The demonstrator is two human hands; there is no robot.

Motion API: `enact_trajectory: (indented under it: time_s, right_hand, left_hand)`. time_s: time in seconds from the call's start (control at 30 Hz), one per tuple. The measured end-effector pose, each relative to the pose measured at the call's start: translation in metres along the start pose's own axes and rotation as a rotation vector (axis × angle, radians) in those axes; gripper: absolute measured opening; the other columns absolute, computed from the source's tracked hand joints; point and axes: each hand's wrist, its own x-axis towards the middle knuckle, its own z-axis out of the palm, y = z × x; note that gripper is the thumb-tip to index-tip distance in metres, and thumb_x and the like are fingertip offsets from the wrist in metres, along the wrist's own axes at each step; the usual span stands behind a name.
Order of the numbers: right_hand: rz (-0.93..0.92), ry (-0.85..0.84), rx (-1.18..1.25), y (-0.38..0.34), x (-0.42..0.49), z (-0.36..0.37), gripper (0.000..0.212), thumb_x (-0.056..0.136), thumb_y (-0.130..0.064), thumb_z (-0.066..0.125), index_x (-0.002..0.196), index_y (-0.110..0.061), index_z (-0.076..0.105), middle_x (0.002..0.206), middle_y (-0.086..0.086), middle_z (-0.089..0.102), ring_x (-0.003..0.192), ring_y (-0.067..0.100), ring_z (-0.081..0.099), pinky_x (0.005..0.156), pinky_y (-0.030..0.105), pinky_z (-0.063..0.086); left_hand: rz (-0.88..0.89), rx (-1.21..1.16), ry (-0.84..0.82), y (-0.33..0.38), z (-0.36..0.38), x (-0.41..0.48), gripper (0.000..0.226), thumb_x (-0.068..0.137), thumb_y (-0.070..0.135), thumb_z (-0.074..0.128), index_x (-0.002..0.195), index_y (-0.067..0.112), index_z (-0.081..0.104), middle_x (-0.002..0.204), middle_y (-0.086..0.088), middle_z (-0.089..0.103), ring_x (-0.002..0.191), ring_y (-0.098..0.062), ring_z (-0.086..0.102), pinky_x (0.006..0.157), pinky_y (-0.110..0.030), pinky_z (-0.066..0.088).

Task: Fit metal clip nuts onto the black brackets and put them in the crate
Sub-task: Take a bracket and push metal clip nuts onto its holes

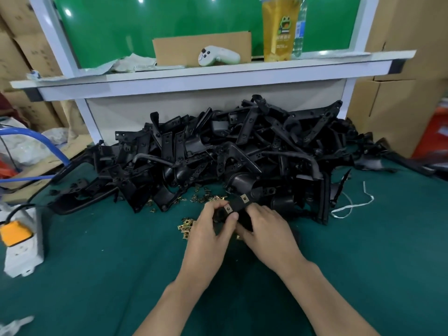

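Frame centre: black plastic brackets (242, 146); gold-coloured metal clip nuts (186, 225); teal-green cloth table cover (97, 263). Top: amber drink cup (278, 32), green frog print.

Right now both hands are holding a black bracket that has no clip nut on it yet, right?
No. In the head view the left hand and right hand do hold the black bracket, but a clip nut already sits on it.

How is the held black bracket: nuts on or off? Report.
On: two gold metal clip nuts sit on the black bracket; left hand, right hand grip it.
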Motion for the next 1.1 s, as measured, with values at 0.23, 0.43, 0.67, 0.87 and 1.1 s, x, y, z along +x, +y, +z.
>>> enact_trajectory:
  time_s: [0.23, 0.43, 0.67, 0.87, 1.1]
  right_hand:
    - [0.144, -0.089, 0.1, -0.002, -0.026, -0.039, 0.034, 0.101, -0.054, 0.043, 0.103, -0.024, 0.058, 0.105, -0.008, 0.065, 0.092, 0.02, 0.065, 0.067, 0.037, 0.048]
    - [0.232, -0.04, 0.102, 0.01, -0.06, -0.083, 0.046, 0.095, -0.061, 0.033, 0.092, -0.021, 0.055, 0.094, -0.008, 0.065, 0.082, 0.023, 0.065, 0.07, 0.043, 0.052]
    - [0.404, 0.05, 0.037, 0.044, -0.1, -0.131, 0.047, 0.094, -0.065, 0.031, 0.092, -0.023, 0.052, 0.095, -0.005, 0.064, 0.086, 0.025, 0.063, 0.073, 0.042, 0.049]
    - [0.661, 0.339, -0.091, 0.083, -0.144, -0.185, 0.065, 0.091, -0.063, 0.055, 0.14, -0.02, 0.047, 0.1, -0.013, 0.062, 0.098, 0.017, 0.059, 0.094, 0.038, 0.037]
    - [0.886, 0.644, -0.116, 0.128, -0.239, -0.257, 0.07, 0.1, -0.031, 0.056, 0.159, -0.014, 0.023, 0.141, 0.006, 0.054, 0.129, 0.028, 0.048, 0.109, 0.045, 0.036]
  left_hand:
    - [0.047, -0.135, -0.08, 0.026, 0.002, -0.016, 0.031, 0.097, 0.032, 0.065, 0.107, 0.059, 0.054, 0.105, 0.032, 0.065, 0.096, 0.008, 0.062, 0.077, -0.004, 0.044]
    - [0.167, -0.128, -0.136, 0.06, 0.022, -0.033, 0.024, 0.095, 0.036, 0.067, 0.108, 0.054, 0.056, 0.1, 0.028, 0.067, 0.092, 0.005, 0.064, 0.073, -0.006, 0.045]
    - [0.258, -0.241, -0.22, 0.109, 0.073, -0.048, 0.027, 0.095, 0.029, 0.069, 0.102, 0.053, 0.059, 0.093, 0.026, 0.07, 0.084, 0.004, 0.068, 0.067, -0.006, 0.045]
    - [0.24, -0.425, -0.287, 0.168, 0.152, -0.069, 0.021, 0.096, 0.032, 0.067, 0.1, 0.052, 0.059, 0.091, 0.024, 0.07, 0.078, 0.002, 0.067, 0.067, -0.014, 0.051]
    - [0.258, -0.562, -0.491, 0.248, 0.262, -0.128, 0.016, 0.094, 0.03, 0.068, 0.1, 0.042, 0.06, 0.089, 0.028, 0.07, 0.081, 0.006, 0.067, 0.07, -0.008, 0.045]
